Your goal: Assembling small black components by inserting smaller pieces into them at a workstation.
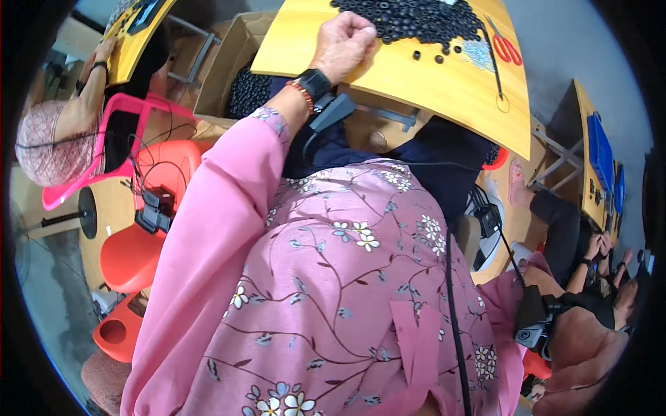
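Observation:
My left hand [343, 47] is over the yellow table [430, 90], its fingers curled closed at the edge of a heap of small black round pieces [409, 21]. Some of the pieces show a hole through the middle. Whatever the fingers may hold is hidden. A few loose pieces [438, 59] lie just right of the hand. Farther right are a small patch of pale thin bits [479, 54], red-handled scissors [507, 50] and a dark cord [497, 69] ending in a thin loop. My right hand does not show; only the pink right sleeve [499, 298] does.
Left of the table stands a cardboard box [208, 93] holding more black pieces [250, 90]. Red chairs [132, 256] and a pink chair [114, 139] stand at left. A person [62, 135] works there. Other people sit at right, beside another table with blue trays [600, 152].

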Demonstrator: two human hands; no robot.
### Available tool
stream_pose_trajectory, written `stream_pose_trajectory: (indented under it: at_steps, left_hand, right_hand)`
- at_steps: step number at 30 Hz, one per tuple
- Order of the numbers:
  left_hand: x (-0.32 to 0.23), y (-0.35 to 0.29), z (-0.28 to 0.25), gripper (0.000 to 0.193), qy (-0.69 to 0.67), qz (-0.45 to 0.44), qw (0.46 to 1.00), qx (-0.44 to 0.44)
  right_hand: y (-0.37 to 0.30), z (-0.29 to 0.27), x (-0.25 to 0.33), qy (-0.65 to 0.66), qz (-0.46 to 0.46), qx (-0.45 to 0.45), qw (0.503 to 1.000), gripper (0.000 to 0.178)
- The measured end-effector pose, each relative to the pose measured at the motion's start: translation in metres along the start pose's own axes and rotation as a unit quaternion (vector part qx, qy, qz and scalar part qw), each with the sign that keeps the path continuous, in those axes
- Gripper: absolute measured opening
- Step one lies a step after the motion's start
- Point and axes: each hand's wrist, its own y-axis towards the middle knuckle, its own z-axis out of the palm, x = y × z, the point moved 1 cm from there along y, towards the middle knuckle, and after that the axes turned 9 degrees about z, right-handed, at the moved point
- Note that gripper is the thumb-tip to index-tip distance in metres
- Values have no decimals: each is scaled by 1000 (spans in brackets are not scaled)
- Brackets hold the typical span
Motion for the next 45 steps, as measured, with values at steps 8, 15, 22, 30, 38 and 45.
stream_pose_trajectory:
  at_steps: [8, 15, 22, 30, 38, 45]
  left_hand:
    - [-2, -9, 14, 5, 66, 126, 983, -118]
    - [-81, -40, 61, 5, -79, 228, 969, -59]
    - [-53, -33, 51, 10, 12, 135, 989, -53]
    - [-41, -30, 43, 14, 93, 79, 992, -15]
    - [-51, -33, 24, 10, 131, 82, 988, -13]
    - [-33, -37, 41, 6, 111, 118, 986, -32]
  right_hand:
    - [23, 34, -60, 90, 34, 45, 994, 14]
    - [29, 83, -124, 126, 145, 38, 981, 16]
    - [28, 99, -168, 151, 301, 27, 941, 18]
    - [23, 113, -169, 116, 422, -12, 899, 20]
    - [30, 115, -156, 83, 507, -58, 856, 23]
    - [47, 103, -152, 65, 606, -166, 775, 25]
